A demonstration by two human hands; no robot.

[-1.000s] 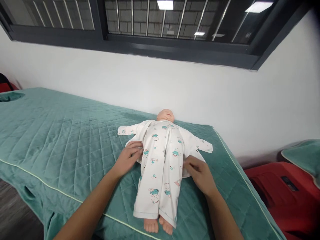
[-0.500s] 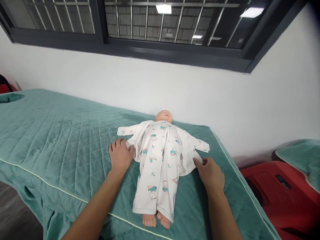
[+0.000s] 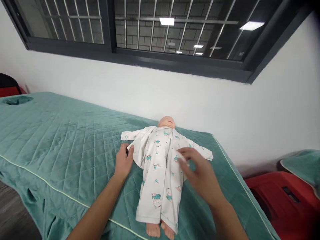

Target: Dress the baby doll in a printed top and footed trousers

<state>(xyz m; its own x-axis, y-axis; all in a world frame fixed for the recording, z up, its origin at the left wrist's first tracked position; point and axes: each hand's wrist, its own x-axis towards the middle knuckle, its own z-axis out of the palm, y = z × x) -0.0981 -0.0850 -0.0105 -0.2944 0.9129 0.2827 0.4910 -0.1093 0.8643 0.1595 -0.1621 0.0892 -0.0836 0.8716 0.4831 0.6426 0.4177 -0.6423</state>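
A baby doll [image 3: 167, 122] lies on its back, feet toward me, in white printed trousers [image 3: 155, 196] and a white printed baby shirt [image 3: 141, 151] spread open at the front. My left hand [image 3: 124, 160] is closed at the edge of the shirt's left flap, thumb against the cloth. Over the doll's right side as I see it, my right hand [image 3: 200, 175] pinches the other flap and holds it raised over the trousers. That hand is slightly blurred and hides part of the shirt.
The doll lies on a bed with a green quilted cover [image 3: 82, 133], which has a hole [image 3: 17, 100] at its far left. A white wall [image 3: 100, 81] and barred window [image 3: 175, 30] stand behind. Beside the bed's right edge is a red plastic stool [image 3: 270, 193].
My right hand has moved inward and up, bringing the right flap over the doll's body. My left hand has closed its fingers at the left flap. The view has tilted up slightly.
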